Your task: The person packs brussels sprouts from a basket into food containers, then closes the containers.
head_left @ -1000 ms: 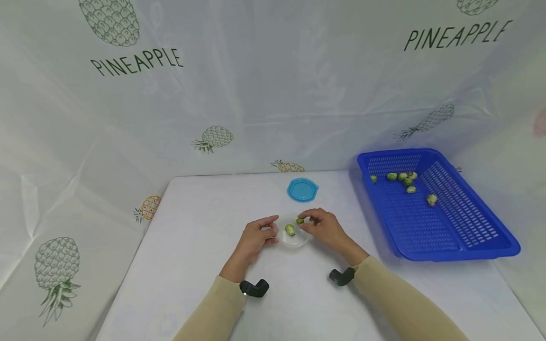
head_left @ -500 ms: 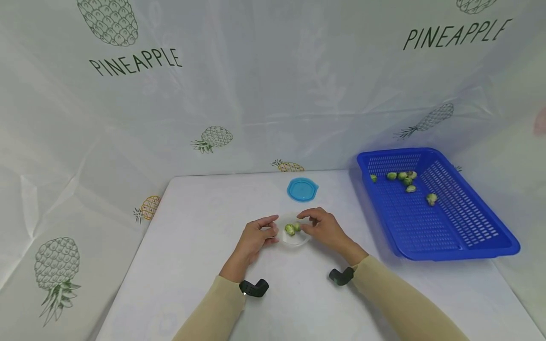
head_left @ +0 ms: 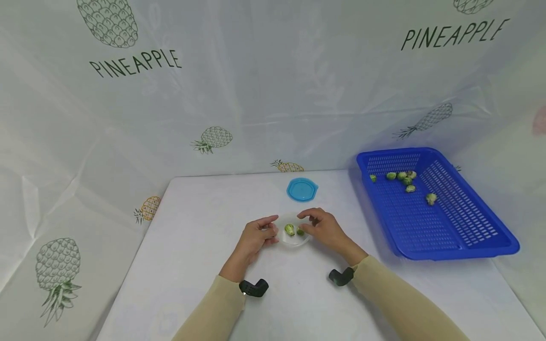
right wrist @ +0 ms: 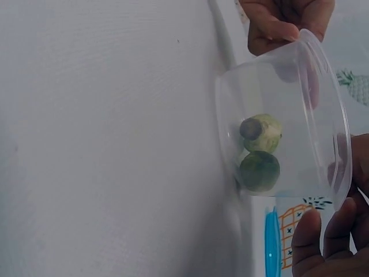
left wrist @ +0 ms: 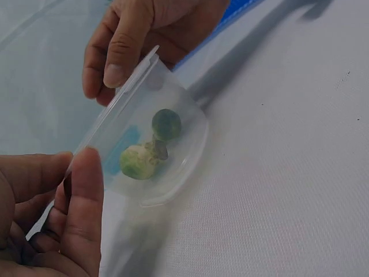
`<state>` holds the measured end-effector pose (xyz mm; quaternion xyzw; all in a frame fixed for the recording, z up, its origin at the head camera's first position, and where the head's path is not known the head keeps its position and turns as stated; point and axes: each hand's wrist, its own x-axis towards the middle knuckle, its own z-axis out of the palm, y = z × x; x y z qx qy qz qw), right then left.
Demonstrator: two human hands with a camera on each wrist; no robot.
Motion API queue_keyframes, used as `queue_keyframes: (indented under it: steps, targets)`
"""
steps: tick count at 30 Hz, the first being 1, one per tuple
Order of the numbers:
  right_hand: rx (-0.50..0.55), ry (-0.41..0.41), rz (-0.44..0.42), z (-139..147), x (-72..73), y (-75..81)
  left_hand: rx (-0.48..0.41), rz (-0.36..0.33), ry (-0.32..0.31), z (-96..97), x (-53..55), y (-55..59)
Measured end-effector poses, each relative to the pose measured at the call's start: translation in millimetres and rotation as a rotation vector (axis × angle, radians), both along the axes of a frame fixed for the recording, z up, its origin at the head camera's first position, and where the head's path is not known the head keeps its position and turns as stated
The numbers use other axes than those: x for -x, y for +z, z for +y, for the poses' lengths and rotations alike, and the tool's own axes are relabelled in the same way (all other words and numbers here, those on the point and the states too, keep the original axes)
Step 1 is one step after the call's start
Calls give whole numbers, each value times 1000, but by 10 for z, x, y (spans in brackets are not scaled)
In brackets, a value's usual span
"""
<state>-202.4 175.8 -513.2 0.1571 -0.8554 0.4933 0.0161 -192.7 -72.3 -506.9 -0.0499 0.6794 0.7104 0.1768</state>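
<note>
A clear round plastic container (head_left: 291, 242) stands on the white table between my hands. Two Brussels sprouts lie in it: a paler sprout (head_left: 289, 229) on the left and a darker green sprout (left wrist: 166, 125) on the right. My left hand (head_left: 255, 239) pinches the container's rim on the left side, thumb and fingers showing at the edge in the left wrist view. At the right rim, my right hand (head_left: 322, 228) has its thumb and index finger spread apart, with no sprout between them. Its fingertips are close to the rim; contact is hard to tell.
A blue lid (head_left: 302, 189) lies on the table behind the container. To the right stands a blue perforated basket (head_left: 443, 232) with several Brussels sprouts (head_left: 407, 181) near its far end. A pineapple-print sheet (head_left: 273, 85) hangs behind the table.
My right hand has let go of the darker sprout, which dropped into the container beside the paler one and then rolled a little to the right. My left hand has stayed put.
</note>
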Motion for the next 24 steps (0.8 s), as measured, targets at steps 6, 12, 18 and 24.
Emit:
queue_keyframes:
  steps: [6, 12, 18, 24]
  targets:
    - [63, 10, -74, 17, 6, 9, -31, -1, -1, -1, -22, 27]
    - [111, 0, -72, 35, 9, 33, -25, 4, 15, 17, -33, 20]
    - [98, 4, -29, 59, -5, 89, -12, -5, 29, 31, -35, 20]
    - [76, -10, 2, 92, -39, 158, -9, -3, 33, 38, -37, 33]
